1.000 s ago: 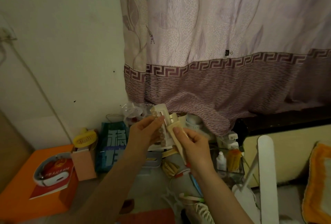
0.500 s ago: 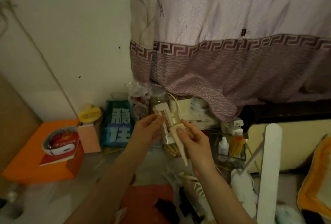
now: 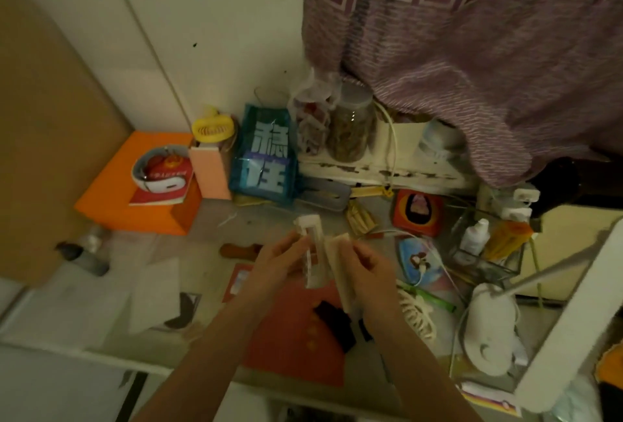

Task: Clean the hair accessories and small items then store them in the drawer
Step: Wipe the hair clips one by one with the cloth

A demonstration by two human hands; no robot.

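Observation:
Over the cluttered desk my left hand (image 3: 279, 265) pinches a cream rectangular claw hair clip (image 3: 312, 246) by its side, held upright. My right hand (image 3: 372, 270) grips a long cream strip (image 3: 340, 270), pressed against the clip's right side; whether it is a wipe or another clip I cannot tell. A cream toothed claw clip (image 3: 416, 315) lies on the desk right of my right wrist. Dark small items (image 3: 335, 319) rest on a red booklet (image 3: 296, 330) under my hands. No drawer is in view.
An orange box (image 3: 111, 206) with a white-red device sits at the left, a teal bag (image 3: 264, 155) and a glass jar (image 3: 350, 125) at the back. A clear organiser with bottles (image 3: 485, 243) and a white desk lamp (image 3: 492, 327) stand at the right. A purple curtain (image 3: 472, 51) hangs behind.
The view has tilted down from the curtain to the desk. Both hands have come lower with the clip and strip, keeping the same hold.

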